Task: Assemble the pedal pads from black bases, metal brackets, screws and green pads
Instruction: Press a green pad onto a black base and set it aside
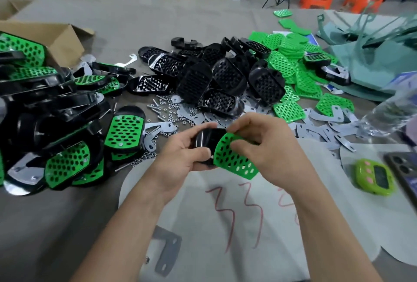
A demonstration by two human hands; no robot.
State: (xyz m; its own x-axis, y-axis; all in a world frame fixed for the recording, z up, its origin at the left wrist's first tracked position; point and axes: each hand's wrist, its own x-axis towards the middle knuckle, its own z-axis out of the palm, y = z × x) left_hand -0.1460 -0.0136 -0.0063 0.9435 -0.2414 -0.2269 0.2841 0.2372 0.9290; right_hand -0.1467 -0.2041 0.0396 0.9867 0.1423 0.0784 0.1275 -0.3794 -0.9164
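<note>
Two hands meet above the desk (144, 17): the left hand (180, 159) grips a black base (204, 141), the right hand (268, 144) pinches a green pad (234, 159) by its top edge. The pad overlaps the base's right side, slanting away rightward, apparently not yet seated.

**2 bare hands meet at centre**

2 bare forearms reach forward. The left hand (180, 157) curls around a black base (204, 142), thumb in front. The right hand (266, 144) pinches a green pad (234, 162) between thumb and bent fingers.

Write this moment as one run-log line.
left hand: holds black base | right hand: pinches green pad | pad: partly over base
</note>
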